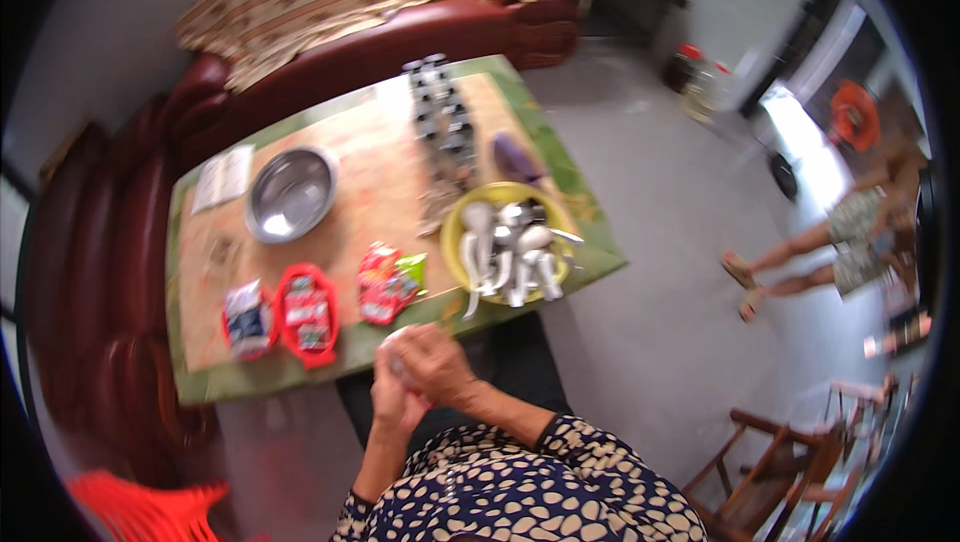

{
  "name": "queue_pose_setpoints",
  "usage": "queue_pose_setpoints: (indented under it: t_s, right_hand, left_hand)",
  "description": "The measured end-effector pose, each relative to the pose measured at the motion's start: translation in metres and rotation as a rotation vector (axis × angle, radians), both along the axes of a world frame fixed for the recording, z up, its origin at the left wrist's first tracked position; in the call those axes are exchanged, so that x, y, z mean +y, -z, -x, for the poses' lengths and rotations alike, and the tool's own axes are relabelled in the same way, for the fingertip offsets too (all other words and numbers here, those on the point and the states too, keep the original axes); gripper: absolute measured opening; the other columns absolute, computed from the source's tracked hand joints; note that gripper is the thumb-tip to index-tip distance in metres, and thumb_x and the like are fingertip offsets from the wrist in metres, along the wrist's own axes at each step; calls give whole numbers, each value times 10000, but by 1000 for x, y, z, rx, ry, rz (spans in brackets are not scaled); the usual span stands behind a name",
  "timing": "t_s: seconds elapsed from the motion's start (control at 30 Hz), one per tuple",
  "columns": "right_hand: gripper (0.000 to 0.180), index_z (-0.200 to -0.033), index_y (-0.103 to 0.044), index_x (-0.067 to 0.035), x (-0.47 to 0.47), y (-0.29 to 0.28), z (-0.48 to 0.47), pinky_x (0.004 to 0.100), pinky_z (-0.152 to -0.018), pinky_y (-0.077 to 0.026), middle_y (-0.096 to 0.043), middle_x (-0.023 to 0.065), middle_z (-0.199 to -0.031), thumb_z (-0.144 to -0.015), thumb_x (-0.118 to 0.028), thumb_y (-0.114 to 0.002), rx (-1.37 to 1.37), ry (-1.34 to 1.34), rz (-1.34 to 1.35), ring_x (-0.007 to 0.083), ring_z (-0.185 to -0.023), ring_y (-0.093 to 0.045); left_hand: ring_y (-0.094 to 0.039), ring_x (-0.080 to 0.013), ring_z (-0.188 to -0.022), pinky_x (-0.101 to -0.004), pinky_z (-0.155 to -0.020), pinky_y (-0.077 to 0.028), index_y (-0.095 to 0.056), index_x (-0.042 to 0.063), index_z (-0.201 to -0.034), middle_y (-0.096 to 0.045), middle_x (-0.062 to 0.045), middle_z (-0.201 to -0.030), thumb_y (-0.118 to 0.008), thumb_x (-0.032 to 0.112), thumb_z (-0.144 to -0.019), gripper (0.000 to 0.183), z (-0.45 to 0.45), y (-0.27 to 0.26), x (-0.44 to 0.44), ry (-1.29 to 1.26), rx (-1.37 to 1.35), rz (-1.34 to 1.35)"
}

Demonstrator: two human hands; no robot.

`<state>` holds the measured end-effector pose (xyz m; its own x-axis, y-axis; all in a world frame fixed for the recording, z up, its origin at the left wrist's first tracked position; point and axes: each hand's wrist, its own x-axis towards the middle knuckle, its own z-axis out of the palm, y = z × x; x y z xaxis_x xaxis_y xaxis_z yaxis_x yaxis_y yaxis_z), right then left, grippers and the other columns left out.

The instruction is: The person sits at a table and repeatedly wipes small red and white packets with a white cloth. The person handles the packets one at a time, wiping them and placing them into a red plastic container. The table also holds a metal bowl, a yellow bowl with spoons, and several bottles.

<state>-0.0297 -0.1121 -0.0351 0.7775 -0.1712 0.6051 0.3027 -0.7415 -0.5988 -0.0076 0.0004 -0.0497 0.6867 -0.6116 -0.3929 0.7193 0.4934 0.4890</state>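
Note:
My left hand (pixel 397 399) and my right hand (pixel 435 365) are together just off the near edge of the table (pixel 322 377). Between them is a small pale item with a bit of red; blur hides what it is. Beyond my hands lie red snack packets (pixel 381 283) and a green packet (pixel 412 272). A yellow bowl (pixel 452 242) full of white spoons and ladles stands to the right. On the left are an open red container (pixel 306 317) with small packets inside and another red container (pixel 247 324) with a dark packet on top.
A steel bowl (pixel 291 195), an open booklet (pixel 223 178), rows of small dark-topped items (pixel 442 110) and a purple object (pixel 515 158) are on the table. Red leather sofas (pixel 390 35) border it. At the right are a seated person (pixel 855 234) and a wooden chair (pixel 780 459).

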Motion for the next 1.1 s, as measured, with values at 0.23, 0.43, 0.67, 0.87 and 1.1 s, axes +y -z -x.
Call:
queue_pose_setpoints:
  t_s: [0.23,0.43,0.67,0.87,1.1]
  right_hand:
    - [360,-1069,-632,2,-3,-3,12,395,-742,-485,-581,125,-958,-712,-18,-679,-55,119,100,295,-847,-574]
    - [367,-1042,-650,0,3,-14,7,391,-756,-483,-580,114,-969,-681,-47,-701,-14,-43,85,290,-886,-577]
    - [375,-1075,-656,-46,9,-13,5,387,-751,-475,-577,111,-980,-701,-63,-672,-78,-27,106,278,-894,-569]
    - [393,-1093,-647,-40,2,-11,-1,387,-744,-445,-569,100,-985,-704,-84,-682,36,83,142,275,-889,-560]
    - [382,-1104,-639,-28,9,-13,31,379,-797,-394,-575,86,-987,-727,-71,-688,112,58,277,250,-890,-554]
  left_hand:
    - [-498,-247,-1243,-414,-1080,-370,-365,47,-1415,-495,-143,-1360,-206,547,-1007,665,-3,-21,-7,-4,7,42]
    - [-469,-226,-1267,-413,-1082,-366,-346,50,-1425,-477,-123,-1372,-197,570,-998,689,0,-23,-1,7,5,33]
    - [-446,-243,-1295,-402,-1104,-345,-352,25,-1418,-448,-132,-1407,-184,597,-984,738,-10,-26,0,39,-68,76]
    - [-459,-233,-1280,-408,-1099,-350,-372,30,-1405,-477,-116,-1372,-275,532,-1002,651,-3,-21,4,-2,23,115]
    - [-454,-359,-1274,-468,-1073,-381,-315,-8,-1422,-415,-181,-1430,-336,349,-1034,528,-14,-22,6,-129,-63,157]
